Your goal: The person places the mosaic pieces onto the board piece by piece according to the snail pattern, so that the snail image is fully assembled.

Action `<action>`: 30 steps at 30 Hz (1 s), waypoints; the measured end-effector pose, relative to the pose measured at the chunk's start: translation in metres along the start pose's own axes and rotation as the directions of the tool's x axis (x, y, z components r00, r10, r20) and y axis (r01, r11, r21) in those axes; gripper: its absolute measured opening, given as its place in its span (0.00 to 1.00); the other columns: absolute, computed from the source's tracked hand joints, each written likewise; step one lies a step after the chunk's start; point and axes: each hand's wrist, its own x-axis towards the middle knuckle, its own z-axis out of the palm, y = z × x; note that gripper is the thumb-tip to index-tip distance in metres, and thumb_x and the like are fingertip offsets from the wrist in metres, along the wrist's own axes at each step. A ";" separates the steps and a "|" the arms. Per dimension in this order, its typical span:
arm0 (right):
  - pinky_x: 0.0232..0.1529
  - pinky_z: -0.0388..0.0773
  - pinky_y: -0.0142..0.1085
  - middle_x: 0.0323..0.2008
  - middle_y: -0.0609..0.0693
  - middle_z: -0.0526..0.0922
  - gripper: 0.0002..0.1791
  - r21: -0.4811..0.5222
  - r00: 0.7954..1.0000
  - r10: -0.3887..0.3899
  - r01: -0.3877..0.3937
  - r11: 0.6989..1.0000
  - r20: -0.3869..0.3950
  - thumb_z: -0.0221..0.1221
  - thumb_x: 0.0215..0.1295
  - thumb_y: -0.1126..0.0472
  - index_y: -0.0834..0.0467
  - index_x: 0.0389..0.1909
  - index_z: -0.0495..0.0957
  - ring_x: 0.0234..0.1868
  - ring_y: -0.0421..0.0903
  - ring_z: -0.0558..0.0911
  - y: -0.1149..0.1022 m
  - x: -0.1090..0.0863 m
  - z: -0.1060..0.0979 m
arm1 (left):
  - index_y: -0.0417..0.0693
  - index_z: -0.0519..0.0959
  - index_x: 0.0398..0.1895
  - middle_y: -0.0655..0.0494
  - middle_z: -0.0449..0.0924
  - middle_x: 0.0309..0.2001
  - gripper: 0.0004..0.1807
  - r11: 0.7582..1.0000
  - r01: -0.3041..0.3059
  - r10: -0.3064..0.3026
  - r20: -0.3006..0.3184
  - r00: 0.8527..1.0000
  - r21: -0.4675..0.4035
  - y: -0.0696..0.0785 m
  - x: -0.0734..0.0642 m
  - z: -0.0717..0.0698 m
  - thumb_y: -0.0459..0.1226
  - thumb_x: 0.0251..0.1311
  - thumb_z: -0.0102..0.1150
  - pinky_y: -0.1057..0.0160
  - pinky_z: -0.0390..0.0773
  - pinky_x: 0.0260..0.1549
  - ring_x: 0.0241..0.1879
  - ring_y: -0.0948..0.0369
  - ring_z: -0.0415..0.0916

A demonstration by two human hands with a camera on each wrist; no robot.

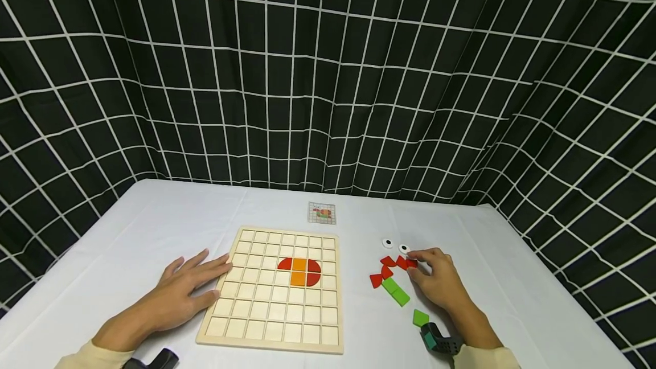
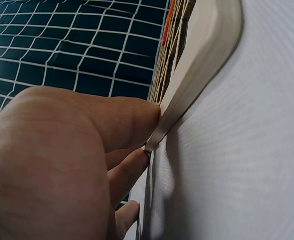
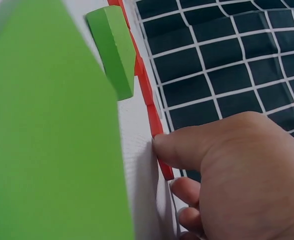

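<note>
The wooden grid board (image 1: 266,345) lies in the middle of the table. Red quarter-round pieces (image 1: 314,279) and two orange squares (image 1: 298,264) sit in its cells. My left hand (image 1: 179,295) rests along the board's left edge, fingers spread fairly straight; in the left wrist view the thumb touches the frame (image 2: 186,70). Over on the right, my right hand (image 1: 438,281) pinches a red piece (image 3: 165,170) between thumb and fingers, low at the tabletop. Other red pieces (image 1: 388,261), two white eye discs (image 1: 387,243) and green pieces (image 1: 396,291) lie beside it.
A small picture card (image 1: 322,213) with a coloured grid pattern lies behind the board. A lone green piece (image 1: 420,318) is near the right wrist strap (image 1: 439,339). Black curtain with white grid lines (image 1: 307,73) surrounds the white tablecloth (image 1: 169,215).
</note>
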 end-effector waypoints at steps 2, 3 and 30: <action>0.48 0.71 0.52 0.47 0.58 0.77 0.16 -0.012 1.000 0.018 -0.018 1.000 0.013 0.64 0.59 0.66 0.62 0.49 0.82 0.49 0.55 0.69 0.000 0.001 0.000 | 0.50 0.74 0.64 0.54 0.65 0.68 0.25 1.000 0.001 -0.001 -0.002 1.000 0.001 0.000 0.000 0.000 0.43 0.64 0.58 0.35 0.36 0.62 0.70 0.41 0.47; 0.48 0.70 0.52 0.47 0.58 0.76 0.16 -0.016 1.000 0.025 -0.024 1.000 0.018 0.64 0.59 0.65 0.61 0.49 0.82 0.49 0.55 0.69 0.000 0.001 0.000 | 0.50 0.74 0.64 0.54 0.65 0.68 0.25 1.000 0.000 0.000 -0.003 1.000 0.002 0.000 0.000 0.000 0.43 0.64 0.58 0.35 0.36 0.62 0.70 0.41 0.47; 0.41 0.70 0.46 0.37 0.51 0.78 0.09 -0.065 1.000 0.021 -0.022 0.998 -0.013 0.67 0.56 0.63 0.59 0.39 0.85 0.42 0.52 0.71 0.001 0.000 0.001 | 0.53 0.75 0.63 0.54 0.66 0.68 0.24 1.000 0.002 -0.002 -0.019 1.000 0.007 0.000 0.000 0.001 0.43 0.63 0.58 0.34 0.37 0.62 0.70 0.41 0.47</action>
